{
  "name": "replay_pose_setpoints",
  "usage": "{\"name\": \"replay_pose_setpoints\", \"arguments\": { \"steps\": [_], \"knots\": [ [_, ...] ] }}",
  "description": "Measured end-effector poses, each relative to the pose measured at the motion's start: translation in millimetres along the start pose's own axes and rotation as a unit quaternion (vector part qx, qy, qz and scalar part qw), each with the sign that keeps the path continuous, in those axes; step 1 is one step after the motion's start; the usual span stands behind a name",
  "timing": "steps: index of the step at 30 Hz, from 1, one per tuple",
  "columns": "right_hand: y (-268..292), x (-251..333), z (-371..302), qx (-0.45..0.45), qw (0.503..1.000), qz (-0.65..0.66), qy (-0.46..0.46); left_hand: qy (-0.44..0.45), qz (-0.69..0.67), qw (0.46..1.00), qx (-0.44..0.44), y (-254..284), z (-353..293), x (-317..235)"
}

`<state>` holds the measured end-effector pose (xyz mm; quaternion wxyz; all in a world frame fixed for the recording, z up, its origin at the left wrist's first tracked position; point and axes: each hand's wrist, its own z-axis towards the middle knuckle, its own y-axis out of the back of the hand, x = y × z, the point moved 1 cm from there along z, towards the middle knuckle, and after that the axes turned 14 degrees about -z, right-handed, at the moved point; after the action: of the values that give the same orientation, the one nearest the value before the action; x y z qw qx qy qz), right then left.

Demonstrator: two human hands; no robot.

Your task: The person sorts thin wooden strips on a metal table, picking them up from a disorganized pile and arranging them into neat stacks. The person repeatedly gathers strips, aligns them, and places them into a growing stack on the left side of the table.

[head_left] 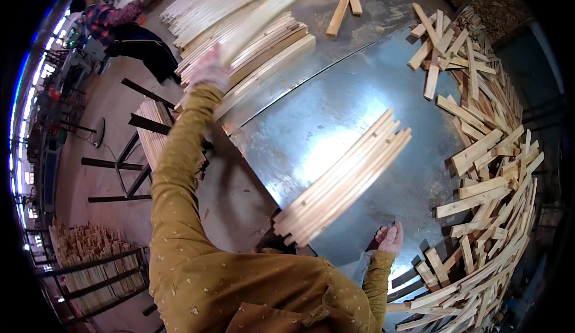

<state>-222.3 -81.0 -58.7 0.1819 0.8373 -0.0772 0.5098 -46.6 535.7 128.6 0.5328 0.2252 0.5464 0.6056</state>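
Left hand pinches a blurred wooden strip, far left.
Gripping nearer mid-length should curb swing; near right, the right hand hangs unclenched, empty.

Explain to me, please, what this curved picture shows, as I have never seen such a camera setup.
There is no robot here, only a person's two hands. A wide fisheye camera worn on the head looks down, so straight edges bend. The left hand, blurred, seems to hold a pale wooden strip. The right hand is at the near side of the shiny metal tabletop, with nothing visible in it. On that surface lies a row of strips, side by side; a larger stack sits at upper left, and short wood pieces are heaped along the right.
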Motion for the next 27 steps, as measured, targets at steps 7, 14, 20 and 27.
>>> {"name": "replay_pose_setpoints", "arguments": {
  "steps": [7, 14, 20, 27],
  "knots": [
    [-88, 4, -51, 0.033, 0.998, -0.037, -0.030, 0.117, 0.040, 0.974, 0.189, -47, 66, 142],
    [-152, 22, -20, 0.081, 0.983, 0.100, -0.128, -0.067, 0.132, 0.973, 0.180, -111, 82, 164],
    [-138, -18, -25, 0.041, 0.981, -0.188, -0.006, -0.317, -0.332, 0.856, 0.237, -103, -127, -96],
    [-7, 179, 140, -0.249, 0.858, -0.422, 0.155, -0.112, -0.089, 0.886, 0.442, -123, -260, -226]
  ]
}}
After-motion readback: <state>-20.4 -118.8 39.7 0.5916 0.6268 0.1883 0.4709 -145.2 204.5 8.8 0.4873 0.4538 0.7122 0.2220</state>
